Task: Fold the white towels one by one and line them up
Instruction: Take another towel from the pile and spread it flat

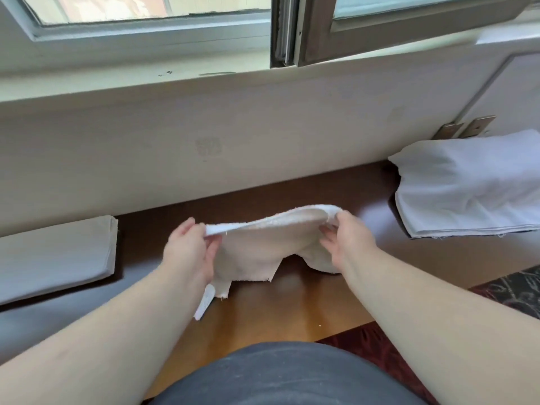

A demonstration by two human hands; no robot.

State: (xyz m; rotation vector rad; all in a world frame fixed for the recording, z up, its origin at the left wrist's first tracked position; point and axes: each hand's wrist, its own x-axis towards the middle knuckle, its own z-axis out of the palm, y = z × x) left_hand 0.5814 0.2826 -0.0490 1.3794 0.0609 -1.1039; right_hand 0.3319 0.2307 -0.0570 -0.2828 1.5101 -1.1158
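White terry towel [263,247] held up over the middle of the brown wooden desk [292,293], its top edge stretched left to right between the two hands, so the long axis runs parallel to the desk's back edge and the wall under the window. Left hand [187,249] pinches the left end of that edge, thumb on top; right hand [347,241] grips the right end, fingers curled under the cloth. Both hands sit about level, neither clearly nearer. The lower part hangs slack toward the person, its tail touching the desk near the front edge. Open desk shows under and in front of the towel, room to lay it flat. Folded pale cloth [55,255] lies at the left end; a loose white pile [473,185] occupies the back right corner. Judgement: lower and fold in the centre gap.
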